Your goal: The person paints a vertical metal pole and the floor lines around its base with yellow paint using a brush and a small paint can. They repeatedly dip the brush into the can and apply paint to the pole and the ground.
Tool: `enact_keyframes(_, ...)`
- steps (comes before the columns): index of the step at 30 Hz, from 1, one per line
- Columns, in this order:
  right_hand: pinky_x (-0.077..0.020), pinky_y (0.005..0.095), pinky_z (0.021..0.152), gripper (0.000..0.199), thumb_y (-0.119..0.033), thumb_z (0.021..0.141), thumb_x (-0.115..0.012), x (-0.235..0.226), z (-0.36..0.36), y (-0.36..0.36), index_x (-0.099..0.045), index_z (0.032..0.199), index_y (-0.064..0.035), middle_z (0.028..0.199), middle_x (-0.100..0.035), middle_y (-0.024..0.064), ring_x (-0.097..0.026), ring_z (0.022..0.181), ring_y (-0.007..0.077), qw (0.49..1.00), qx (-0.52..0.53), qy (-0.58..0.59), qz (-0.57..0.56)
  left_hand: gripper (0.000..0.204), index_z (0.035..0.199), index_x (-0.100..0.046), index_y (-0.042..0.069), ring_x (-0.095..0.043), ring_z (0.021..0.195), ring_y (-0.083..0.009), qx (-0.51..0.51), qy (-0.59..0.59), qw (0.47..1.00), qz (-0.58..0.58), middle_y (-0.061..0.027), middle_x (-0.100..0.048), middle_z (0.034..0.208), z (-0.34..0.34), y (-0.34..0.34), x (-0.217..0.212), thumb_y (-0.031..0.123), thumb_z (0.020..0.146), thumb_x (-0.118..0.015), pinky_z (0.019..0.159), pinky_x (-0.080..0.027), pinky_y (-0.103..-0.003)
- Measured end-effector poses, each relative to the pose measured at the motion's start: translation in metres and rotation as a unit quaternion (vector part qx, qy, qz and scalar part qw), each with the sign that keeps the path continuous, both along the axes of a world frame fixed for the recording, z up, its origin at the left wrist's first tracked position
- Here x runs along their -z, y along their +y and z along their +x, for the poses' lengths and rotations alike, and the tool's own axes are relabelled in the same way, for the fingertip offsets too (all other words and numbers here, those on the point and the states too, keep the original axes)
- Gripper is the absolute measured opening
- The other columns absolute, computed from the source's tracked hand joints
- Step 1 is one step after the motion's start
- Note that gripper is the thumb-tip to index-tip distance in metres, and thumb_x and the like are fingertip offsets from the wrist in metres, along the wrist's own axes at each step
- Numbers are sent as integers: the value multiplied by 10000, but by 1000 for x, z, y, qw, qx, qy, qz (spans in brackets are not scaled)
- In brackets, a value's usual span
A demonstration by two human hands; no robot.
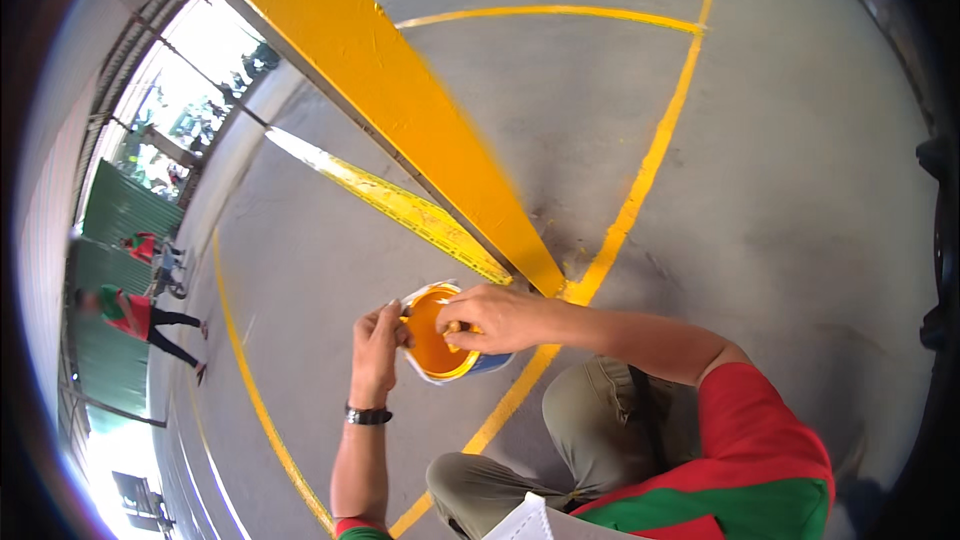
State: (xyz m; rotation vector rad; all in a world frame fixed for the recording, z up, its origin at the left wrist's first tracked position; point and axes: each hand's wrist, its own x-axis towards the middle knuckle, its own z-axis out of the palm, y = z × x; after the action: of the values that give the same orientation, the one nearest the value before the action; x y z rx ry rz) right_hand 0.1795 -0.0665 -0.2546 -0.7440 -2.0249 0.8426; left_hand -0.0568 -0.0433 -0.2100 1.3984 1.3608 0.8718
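A paint can (pixel 447 340) sits on the floor (pixel 800 190) just below the frame's centre, with the left hand (pixel 377 348) touching its left rim and the right hand (pixel 500 318) over its right rim, fingers reaching inside. Directly above the can a post (pixel 380 80) runs diagonally to the upper left of the frame, its base just right of the can, and a painted floor line (pixel 640 180) passes from the upper right down past that base toward the lower centre. The person's bent knees (pixel 580 410) fill the lower right below the can, and two other people (pixel 135 315) stand at the far left edge.
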Motion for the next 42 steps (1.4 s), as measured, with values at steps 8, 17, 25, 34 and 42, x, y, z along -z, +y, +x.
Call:
enact_keyframes(8,-555,383,743,125,-148,837,-701,-82,-56,-32,-625,862,-53,835,-622,103,-656,826,268,987,94,-28,129,405,833,-652,2,-427,590,-84,33,103,993,-38,32,-463,632,-8,-4,-137,324,1058,-554,592,-385,-260)
enact_keyframes(17,-548,347,720,110,-113,808,-653,-175,-62,-106,-570,865,-70,858,-605,78,-639,820,222,973,229,15,-16,408,828,-617,21,-440,654,-64,44,172,981,-80,14,-519,691,17,-32,-201,321,1088,-524,612,-366,-253)
enact_keyframes(25,-547,331,758,248,-103,775,-699,-175,11,-124,-626,1006,-51,882,-604,59,-636,861,214,956,252,-4,-147,379,829,-603,28,-426,672,-55,-7,142,971,-192,22,-553,729,83,-44,-181,291,1090,-518,629,-360,-242)
enact_keyframes(34,-537,341,736,248,-115,818,-704,-240,39,-97,-641,1043,-30,877,-592,66,-615,830,224,947,265,-18,-182,362,871,-630,6,-522,707,-56,-8,126,961,-248,9,-605,777,108,-35,-240,290,1081,-551,645,-438,-235)
enact_keyframes(42,-531,345,742,233,-101,803,-720,-248,7,-107,-636,1013,-45,860,-582,66,-611,818,225,943,286,-52,-165,364,875,-637,3,-513,692,-58,11,99,970,-221,1,-610,759,88,-46,-244,293,1078,-556,629,-426,-239)
